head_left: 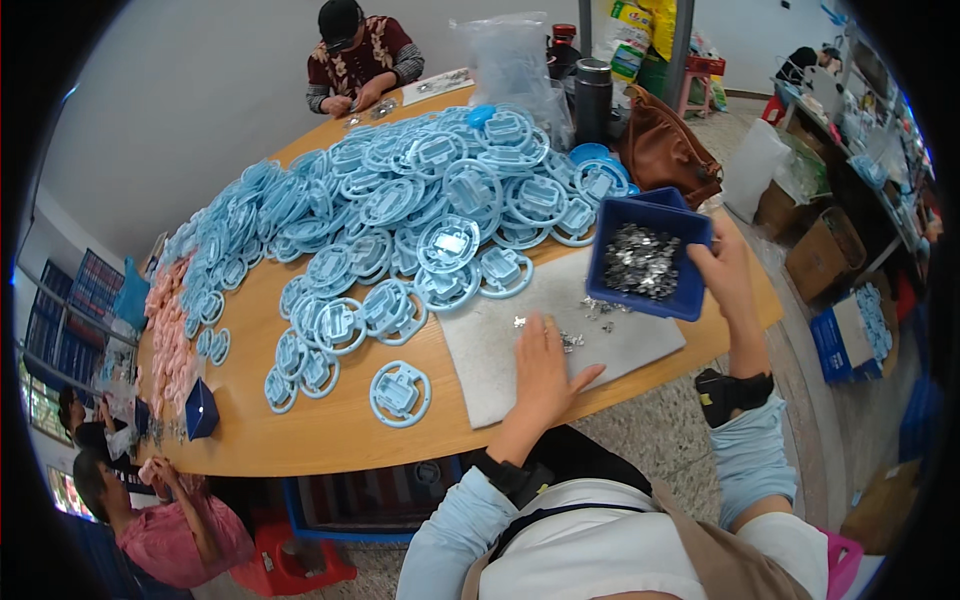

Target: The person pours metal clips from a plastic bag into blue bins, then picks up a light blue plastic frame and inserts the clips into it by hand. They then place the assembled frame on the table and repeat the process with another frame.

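My right hand grips the right side of a dark blue plastic bin, which is tilted above the board. Inside the bin lies a heap of small shiny metal pieces. My left hand is open, fingers stretched and thumb spread, on a pale grey board. Beside its fingers lie loose metal pieces, and more are scattered under the bin's lower edge. Left of the board a light blue round plastic frame rests alone on the wooden table.
A big pile of light blue round frames covers the table's middle, with pink parts at its left. A dark thermos and brown leather bag stand behind the bin. Co-workers sit at the far side and left.
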`<state>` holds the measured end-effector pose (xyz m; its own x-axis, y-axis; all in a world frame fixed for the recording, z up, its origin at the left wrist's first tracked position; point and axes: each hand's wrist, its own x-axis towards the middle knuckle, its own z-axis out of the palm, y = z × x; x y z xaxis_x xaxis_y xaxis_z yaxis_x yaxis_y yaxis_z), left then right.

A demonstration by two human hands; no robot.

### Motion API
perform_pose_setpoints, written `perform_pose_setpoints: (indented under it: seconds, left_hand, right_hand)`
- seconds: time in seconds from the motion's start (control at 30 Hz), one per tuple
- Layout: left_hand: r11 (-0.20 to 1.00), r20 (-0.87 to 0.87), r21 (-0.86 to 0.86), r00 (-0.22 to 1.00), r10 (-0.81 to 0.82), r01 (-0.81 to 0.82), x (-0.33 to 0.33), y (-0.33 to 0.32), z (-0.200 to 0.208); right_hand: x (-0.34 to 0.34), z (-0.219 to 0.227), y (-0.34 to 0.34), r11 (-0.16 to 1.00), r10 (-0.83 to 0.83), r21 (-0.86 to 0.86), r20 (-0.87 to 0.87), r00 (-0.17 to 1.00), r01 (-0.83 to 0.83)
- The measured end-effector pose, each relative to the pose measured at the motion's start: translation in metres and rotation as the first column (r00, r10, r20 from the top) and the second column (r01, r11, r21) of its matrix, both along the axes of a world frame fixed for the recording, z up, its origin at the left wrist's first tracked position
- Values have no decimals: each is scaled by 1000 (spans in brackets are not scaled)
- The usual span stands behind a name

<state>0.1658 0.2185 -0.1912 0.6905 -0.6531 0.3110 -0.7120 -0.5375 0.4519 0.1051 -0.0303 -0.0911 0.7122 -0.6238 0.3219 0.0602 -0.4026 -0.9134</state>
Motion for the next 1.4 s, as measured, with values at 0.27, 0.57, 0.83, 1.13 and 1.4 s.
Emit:
perform_pose_setpoints:
  seconds: [0.27,0.57,0.83,1.13,1.4]
  left_hand:
    - [933,-81,-323,978,-193,157,8,60,5]
    - [858,-32,-444,962,272,-258,42,77,11]
    - [976,130,-211,988,80,-52,79,39,27]
    - [952,-156,-297,987,27,-73,83,47,22]
    - [962,92,-257,989,116,-89,82,38,43]
  right_hand:
    - [73,-13,88,894,55,-437,-117,992,-101]
    - [100,-14,141,648,158,-745,-67,985,-155]
    - [105,-14,142,644,76,-745,-164,984,-174]
    - [102,-20,135,685,35,-716,-153,988,-135]
    - [101,-21,135,713,51,-690,-132,990,-128]
